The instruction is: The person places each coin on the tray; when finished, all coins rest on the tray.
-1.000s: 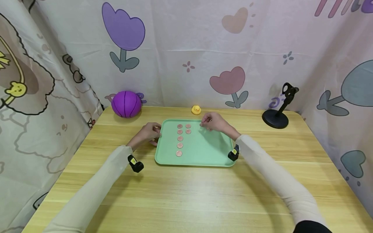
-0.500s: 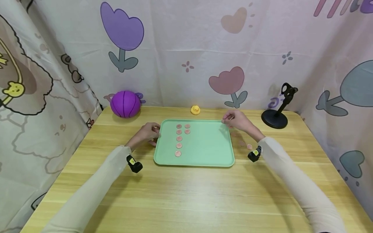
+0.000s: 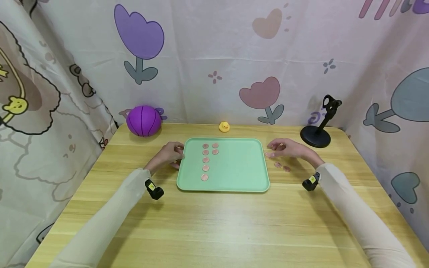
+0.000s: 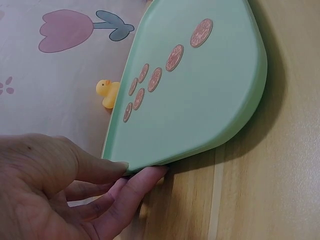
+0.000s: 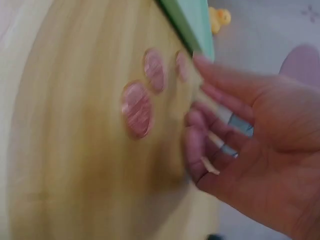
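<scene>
My left hand [image 3: 171, 154] grips the left edge of the green tray [image 3: 241, 167]. In the left wrist view the thumb [image 4: 115, 167] lies on the tray's rim with a finger beneath it. Several copper coins [image 3: 205, 160] lie flat on the tray's left part, in one longer column and a shorter one of two. My right hand [image 3: 286, 148] hovers off the tray's right side with loosely bent fingers and nothing visible between them. Below it, three more coins [image 5: 136, 110] lie on the table; the one nearest the tray is close to the thumb tip [image 5: 200, 60].
A yellow rubber duck [image 3: 224, 127] sits behind the tray. At the back left is a purple ball [image 3: 144, 121]. A black stand [image 3: 315, 136] rises at the back right. A printed curtain [image 3: 201, 44] hangs behind the wooden table [image 3: 221, 227].
My right hand has gone from above the tray's back part to the right, past its edge, and down to the coins on the table. The left hand and the tray have stayed put.
</scene>
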Demonstrator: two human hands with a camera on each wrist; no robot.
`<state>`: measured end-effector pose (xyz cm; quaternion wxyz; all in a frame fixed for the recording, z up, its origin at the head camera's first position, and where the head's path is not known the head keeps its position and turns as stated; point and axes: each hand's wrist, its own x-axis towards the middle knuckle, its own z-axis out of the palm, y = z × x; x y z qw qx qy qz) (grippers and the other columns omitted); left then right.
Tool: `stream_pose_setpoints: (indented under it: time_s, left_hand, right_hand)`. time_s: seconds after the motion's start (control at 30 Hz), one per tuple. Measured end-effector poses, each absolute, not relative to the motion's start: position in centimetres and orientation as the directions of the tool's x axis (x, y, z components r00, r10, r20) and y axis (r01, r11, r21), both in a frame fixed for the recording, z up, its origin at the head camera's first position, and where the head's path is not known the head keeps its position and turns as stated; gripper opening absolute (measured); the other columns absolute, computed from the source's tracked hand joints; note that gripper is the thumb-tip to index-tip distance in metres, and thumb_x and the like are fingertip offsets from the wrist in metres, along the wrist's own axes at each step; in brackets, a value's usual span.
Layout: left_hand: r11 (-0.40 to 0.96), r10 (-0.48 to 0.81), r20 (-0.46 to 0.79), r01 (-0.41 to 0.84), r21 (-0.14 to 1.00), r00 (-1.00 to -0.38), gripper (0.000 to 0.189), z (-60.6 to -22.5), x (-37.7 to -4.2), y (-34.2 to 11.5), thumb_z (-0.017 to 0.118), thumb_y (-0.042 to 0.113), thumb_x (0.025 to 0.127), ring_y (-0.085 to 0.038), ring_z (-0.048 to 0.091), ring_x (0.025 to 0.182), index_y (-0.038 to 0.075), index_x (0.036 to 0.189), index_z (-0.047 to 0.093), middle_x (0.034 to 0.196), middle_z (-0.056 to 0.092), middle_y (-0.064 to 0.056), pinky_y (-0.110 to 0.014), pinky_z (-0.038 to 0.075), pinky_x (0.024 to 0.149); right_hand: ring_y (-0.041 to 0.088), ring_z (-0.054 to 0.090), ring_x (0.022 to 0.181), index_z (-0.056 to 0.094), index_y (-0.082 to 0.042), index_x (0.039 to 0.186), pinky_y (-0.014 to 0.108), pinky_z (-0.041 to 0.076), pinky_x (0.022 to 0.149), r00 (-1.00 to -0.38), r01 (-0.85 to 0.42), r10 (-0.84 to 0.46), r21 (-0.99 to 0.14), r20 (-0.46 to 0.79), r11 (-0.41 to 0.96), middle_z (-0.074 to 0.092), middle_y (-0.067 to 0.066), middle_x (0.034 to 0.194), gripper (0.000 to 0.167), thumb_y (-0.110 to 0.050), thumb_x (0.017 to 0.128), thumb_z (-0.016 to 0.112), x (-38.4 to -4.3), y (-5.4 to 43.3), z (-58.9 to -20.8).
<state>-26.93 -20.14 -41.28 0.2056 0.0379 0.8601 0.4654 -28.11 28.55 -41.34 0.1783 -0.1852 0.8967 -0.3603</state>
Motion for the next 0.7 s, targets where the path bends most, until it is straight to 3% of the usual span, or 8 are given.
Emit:
stream_pose_setpoints:
  time_s: [0.1,0.3,0.4,0.5,0.6,0.7]
  left_hand:
    - [0.563,0.256,-0.318,-0.127,0.817,-0.913,0.055,-41.3,-27.0,-20.2,0.056,-0.004,0.101,-0.029,0.065,0.096,-0.012,0.153,0.039,0.125,0.055,-0.028,-0.033,0.068,0.071]
    - [0.558,0.251,-0.325,-0.138,0.818,-0.912,0.053,-41.3,-26.8,-20.3,0.057,-0.004,0.102,-0.029,0.065,0.097,-0.011,0.152,0.04,0.124,0.055,-0.027,-0.035,0.068,0.071]
    - [0.558,0.247,-0.327,-0.142,0.818,-0.912,0.053,-41.3,-26.8,-20.3,0.057,-0.004,0.102,-0.029,0.066,0.097,-0.011,0.152,0.04,0.124,0.055,-0.027,-0.035,0.068,0.071]
    - [0.56,0.242,-0.325,-0.142,0.816,-0.914,0.052,-41.4,-26.9,-20.2,0.056,-0.004,0.101,-0.028,0.065,0.095,-0.01,0.151,0.042,0.124,0.056,-0.028,-0.034,0.068,0.071]
    - [0.568,0.242,-0.327,-0.14,0.811,-0.914,0.052,-41.3,-26.9,-20.1,0.057,-0.004,0.101,-0.027,0.065,0.095,-0.01,0.15,0.043,0.122,0.057,-0.027,-0.034,0.068,0.07]
    - [0.567,0.244,-0.321,-0.134,0.813,-0.915,0.053,-41.2,-27.0,-20.2,0.057,-0.004,0.101,-0.028,0.065,0.095,-0.01,0.151,0.042,0.123,0.056,-0.027,-0.033,0.068,0.07]
  right_hand:
    - [0.027,0.051,0.105,0.059,0.003,0.138,0.034,0.046,0.093,-0.833,-0.225,-0.521,-0.746,-0.186,0.627,0.057,0.018,0.12,0.043,-0.015,0.101,0.071,-28.3,28.9,-42.1]
    - [0.026,0.041,0.092,0.063,0.001,0.117,0.033,0.037,0.079,-0.817,-0.31,-0.566,-0.747,-0.107,0.589,0.045,0.015,0.099,0.02,-0.007,0.101,0.07,-28.5,27.9,-42.8]
    - [0.027,0.049,0.087,0.06,0.003,0.113,0.03,0.042,0.074,-0.817,-0.298,-0.564,-0.753,-0.116,0.586,0.045,0.015,0.096,0.016,-0.006,0.101,0.068,-28.1,27.4,-42.6]
    - [0.025,0.059,0.071,0.057,0.004,0.109,0.025,0.048,0.057,-0.828,-0.23,-0.535,-0.766,-0.17,0.6,0.049,0.015,0.09,0.015,-0.004,0.102,0.066,-27.9,27.2,-42.5]
    - [0.021,0.06,0.067,0.057,0.002,0.1,0.025,0.047,0.053,-0.866,-0.254,-0.478,-0.691,-0.149,0.676,0.054,0.013,0.086,0.011,-0.002,0.101,0.067,-27.9,26.8,-42.2]
    - [0.021,0.057,0.072,0.061,0.0,0.093,0.026,0.046,0.062,-0.905,-0.323,-0.423,-0.564,-0.052,0.76,0.061,0.011,0.084,0.01,0.0,0.098,0.07,-28.2,26.0,-41.8]
